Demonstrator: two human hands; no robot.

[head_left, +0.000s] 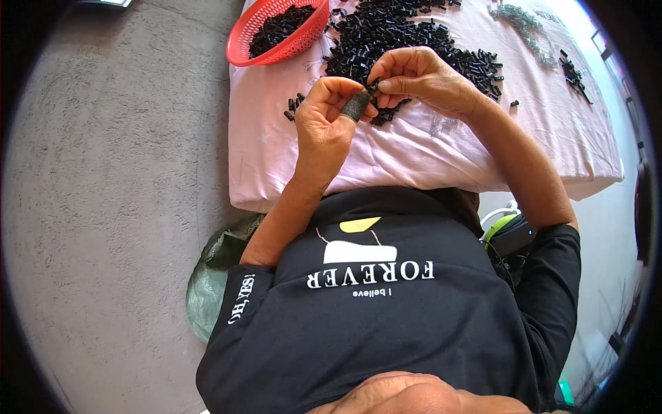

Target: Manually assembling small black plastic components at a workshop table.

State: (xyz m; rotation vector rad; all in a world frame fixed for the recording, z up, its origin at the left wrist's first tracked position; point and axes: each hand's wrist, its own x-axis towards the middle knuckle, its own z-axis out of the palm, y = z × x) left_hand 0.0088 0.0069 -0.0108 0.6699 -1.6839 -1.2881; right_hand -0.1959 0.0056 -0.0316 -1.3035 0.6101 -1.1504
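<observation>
Over the near side of the cloth-covered table, my two hands meet at a small black cylindrical piece (373, 87). My left hand (323, 127) is closed in a pinch at the piece, its thumb wearing a dark grey finger sleeve (355, 105). From the right, my right hand (436, 86) pinches at the same spot with thumb and fingertips. The fingers cover most of the piece, so its exact form is hidden. Just beyond my hands spreads a large heap of similar short black pieces (386, 45), several lying loose left of my left hand.
A red perforated basket (307, 41) of black pieces stands at the table's far left. Small clear pieces (527, 31) and slim black parts (574, 77) lie far right. Thin shiny pieces (443, 125) rest on the pink cloth (276, 155). A green sack (207, 293) sits below left.
</observation>
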